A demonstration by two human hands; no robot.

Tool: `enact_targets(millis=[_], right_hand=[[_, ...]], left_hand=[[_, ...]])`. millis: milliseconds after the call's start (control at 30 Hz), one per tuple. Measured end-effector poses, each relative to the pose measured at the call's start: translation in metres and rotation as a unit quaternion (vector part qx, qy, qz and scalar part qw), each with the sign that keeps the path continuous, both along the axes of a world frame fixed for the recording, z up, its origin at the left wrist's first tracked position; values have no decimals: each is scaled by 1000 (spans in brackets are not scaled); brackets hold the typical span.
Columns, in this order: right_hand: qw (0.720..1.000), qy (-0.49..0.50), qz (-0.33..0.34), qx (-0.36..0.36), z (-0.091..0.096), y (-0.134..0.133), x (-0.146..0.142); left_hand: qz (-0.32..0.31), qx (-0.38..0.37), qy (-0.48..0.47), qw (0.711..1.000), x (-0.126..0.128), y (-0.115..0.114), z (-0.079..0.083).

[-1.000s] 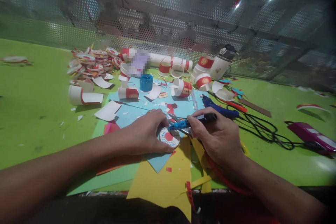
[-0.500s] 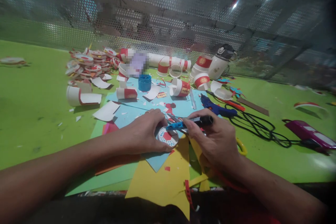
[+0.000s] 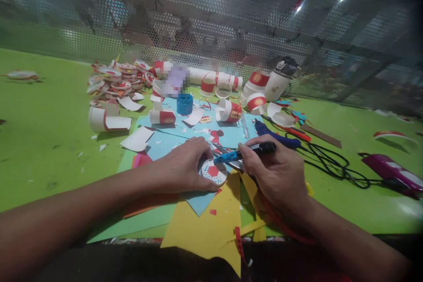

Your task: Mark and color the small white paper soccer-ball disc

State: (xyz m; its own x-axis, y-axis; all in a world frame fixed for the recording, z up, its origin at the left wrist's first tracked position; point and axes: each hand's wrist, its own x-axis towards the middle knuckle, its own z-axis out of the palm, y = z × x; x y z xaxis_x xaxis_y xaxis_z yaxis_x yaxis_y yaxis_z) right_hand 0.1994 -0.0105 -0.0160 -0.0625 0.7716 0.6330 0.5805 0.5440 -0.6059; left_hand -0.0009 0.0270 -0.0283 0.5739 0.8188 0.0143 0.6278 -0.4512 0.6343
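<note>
My left hand (image 3: 194,165) grips a small white paper disc (image 3: 220,178) by its left edge, thumb below and fingers above. The disc carries a red hexagon in its middle and blue dots around it. In my right hand (image 3: 272,167) is a black and blue marker pen (image 3: 244,153), its tip at the disc's upper part. Scissors (image 3: 235,165), partly hidden, lie under the pen. Yellow paper (image 3: 205,233) and light blue paper (image 3: 165,143) are spread beneath and around my hands, strewn with white and red scraps.
Cut paper cups (image 3: 228,111) and a blue jar (image 3: 184,104) stand behind my hands. Decorated discs (image 3: 122,77) are piled at the back left. To the right lie a glue gun (image 3: 276,135), its black cable (image 3: 325,163) and a purple device (image 3: 391,172). A white bottle (image 3: 279,80) stands by the mesh screen.
The whole view has shifted slightly, so things appear a little further right. My right hand and the pen have moved slightly over the disc; both grips are the same.
</note>
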Motion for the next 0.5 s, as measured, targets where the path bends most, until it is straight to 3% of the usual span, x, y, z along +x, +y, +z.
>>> enact_targets(millis=[500], right_hand=[[998, -47, -20, 28, 2, -2, -3]], left_hand=[[2, 3, -2, 1000, -1, 0, 0]])
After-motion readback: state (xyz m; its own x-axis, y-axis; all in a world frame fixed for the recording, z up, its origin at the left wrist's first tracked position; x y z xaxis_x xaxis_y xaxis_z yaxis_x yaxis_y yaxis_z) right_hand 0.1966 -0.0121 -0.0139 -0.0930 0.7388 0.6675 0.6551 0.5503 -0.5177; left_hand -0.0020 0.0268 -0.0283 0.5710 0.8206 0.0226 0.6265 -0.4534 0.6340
